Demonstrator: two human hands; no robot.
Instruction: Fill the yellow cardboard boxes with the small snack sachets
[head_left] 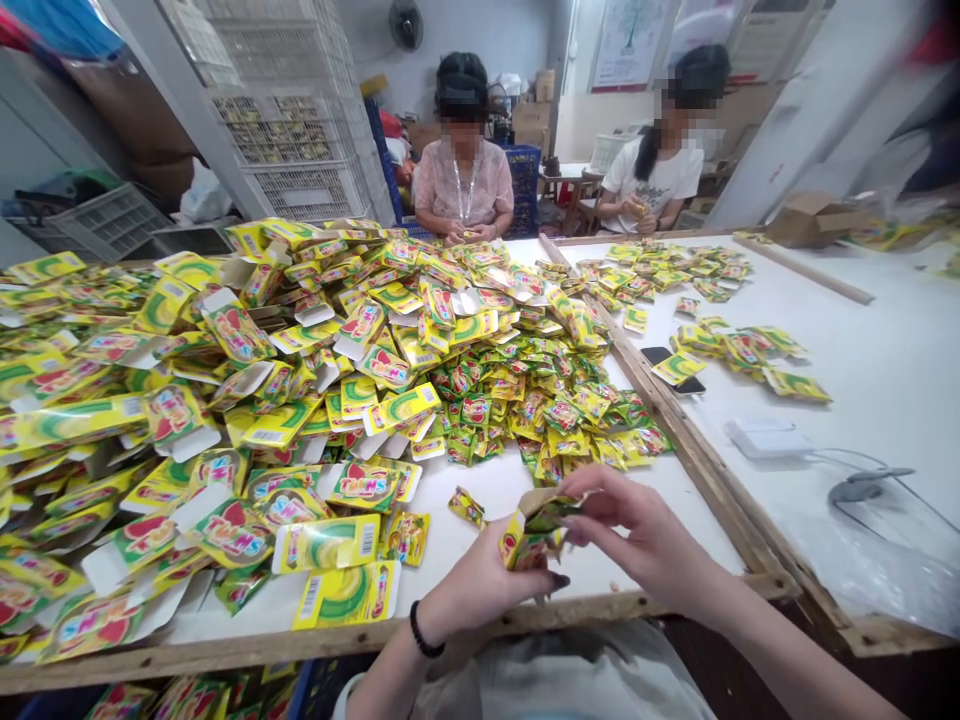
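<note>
My left hand (480, 585) grips a small yellow-green carton (534, 530) from below, just above the table's front edge. My right hand (637, 530) pinches the carton's open top flap, with sachets showing inside. One loose sachet (466, 505) lies on the white table (480, 480) just left of the carton. A big heap of flat cartons (225, 400) spreads over the left half of the table. A pile of small sachets (555, 410) lies beyond my hands.
A wooden strip (675, 430) separates my table from the one on the right, which holds more sachets (735, 345), a phone (671, 365), a white charger (765, 438). Two people sit at the far end. White crates (292, 130) stack behind.
</note>
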